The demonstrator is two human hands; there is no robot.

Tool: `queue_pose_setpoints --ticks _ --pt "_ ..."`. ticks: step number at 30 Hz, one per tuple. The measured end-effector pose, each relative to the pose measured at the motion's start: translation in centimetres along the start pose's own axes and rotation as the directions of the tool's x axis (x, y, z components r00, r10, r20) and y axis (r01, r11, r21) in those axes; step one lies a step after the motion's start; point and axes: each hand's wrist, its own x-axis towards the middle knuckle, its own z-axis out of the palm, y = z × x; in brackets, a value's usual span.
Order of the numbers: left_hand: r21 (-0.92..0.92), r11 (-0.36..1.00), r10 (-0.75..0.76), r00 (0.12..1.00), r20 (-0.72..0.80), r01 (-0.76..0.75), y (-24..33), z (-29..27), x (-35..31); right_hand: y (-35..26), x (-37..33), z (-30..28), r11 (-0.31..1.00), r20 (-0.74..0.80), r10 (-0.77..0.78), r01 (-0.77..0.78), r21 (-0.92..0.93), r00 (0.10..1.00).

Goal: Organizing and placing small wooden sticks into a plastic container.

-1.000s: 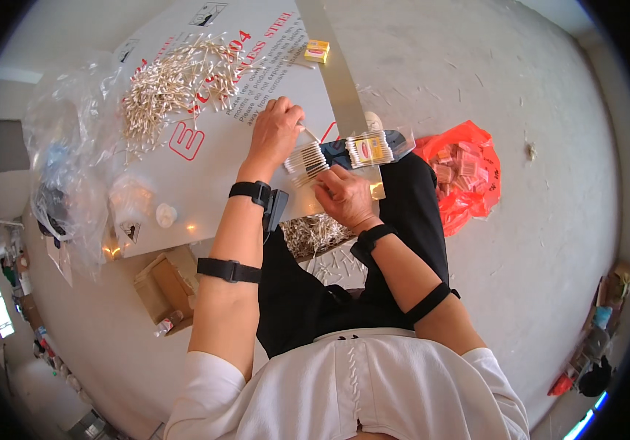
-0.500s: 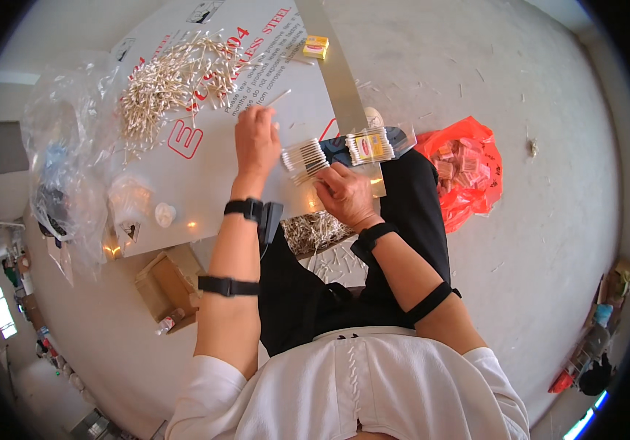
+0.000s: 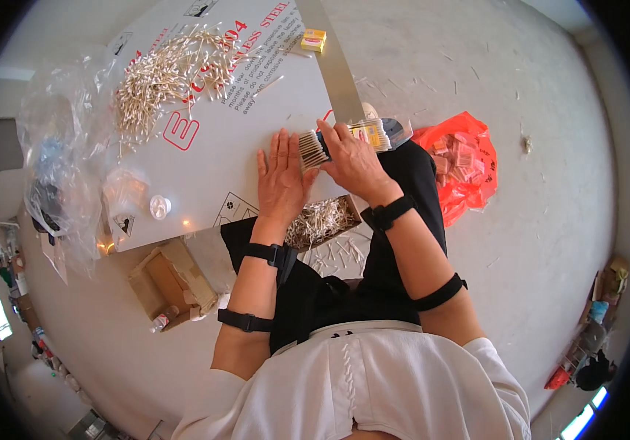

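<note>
A row of cotton swabs (image 3: 312, 149) lies side by side near the right part of the sheet-covered table (image 3: 219, 172). My left hand (image 3: 282, 182) rests with straight fingers against the left side of that row. Over its right part my right hand (image 3: 357, 163) spans the swabs, fingers at the far ends and thumb at the near ends. Its palm hides some of them. Just beyond it sits a clear pack of swabs with a yellow label (image 3: 368, 135). Below the table edge, a carton of loose swabs (image 3: 322, 224) stands by my lap.
A large heap of swabs (image 3: 161, 84) covers the far left of the table. A small yellow box (image 3: 313, 40) stands at the far edge, a white tub (image 3: 159, 207) at the near left. A clear plastic bag (image 3: 65, 147) hangs left; a red bag of packs (image 3: 469, 158) sits right.
My left hand has come down and right from above the table and now lies beside the swab row. My right hand has shifted up over the row. The single swab near my left hand is apart from it.
</note>
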Motion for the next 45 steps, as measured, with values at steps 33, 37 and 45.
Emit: queue_pose_setpoints --ticks 33,37,45 --pt "-0.042 0.998 0.038 0.998 0.055 -0.036 -0.3 -0.2 -0.7 1.3 -0.6 1.4 0.948 -0.061 -0.255 0.237 -0.214 0.965" --pt "-0.035 0.999 0.039 0.998 0.051 -0.037 -0.2 -0.1 -0.7 1.5 -0.7 1.8 0.979 -0.119 -0.192 0.181 -0.098 0.974" --pt "-0.003 0.999 0.048 0.997 0.066 -0.048 -0.2 0.0 -0.7 0.9 1.4 1.5 0.994 -0.055 0.039 -0.045 -0.099 0.998"
